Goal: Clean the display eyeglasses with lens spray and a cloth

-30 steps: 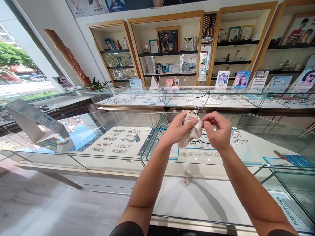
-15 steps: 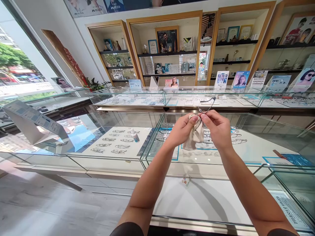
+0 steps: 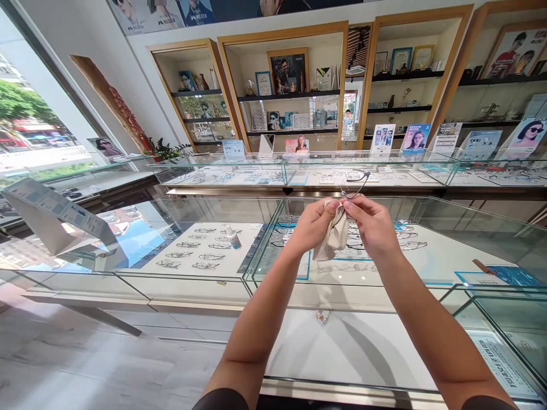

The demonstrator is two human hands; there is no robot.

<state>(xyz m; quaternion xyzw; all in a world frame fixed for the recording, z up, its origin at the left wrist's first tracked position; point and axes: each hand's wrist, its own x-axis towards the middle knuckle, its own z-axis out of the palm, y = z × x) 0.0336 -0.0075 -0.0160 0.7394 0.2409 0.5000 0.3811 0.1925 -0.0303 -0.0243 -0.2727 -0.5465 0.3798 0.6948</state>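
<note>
Both your bare hands are raised in front of you, above a glass display case (image 3: 276,239). Your left hand (image 3: 314,226) is closed in a narrow pinch, thumb on top, around a cream cloth (image 3: 335,234) that hangs in loose folds below the fingers. Your right hand (image 3: 375,223) is just beside it, thumb and forefinger pressed together on the near end of a pair of dark-framed glasses (image 3: 359,177). The glasses jut up and away from your fingertips, between you and the far counter. Your fingers cover the spot where cloth and frame meet, so I cannot tell whether the cloth touches a lens.

Under the glass below your hands, more spectacles (image 3: 413,246) lie in rows. To the left, a small white bottle (image 3: 233,238) stands near other rows of frames. Nearer you, a small patterned item (image 3: 323,316) lies on a white surface (image 3: 299,347).
</note>
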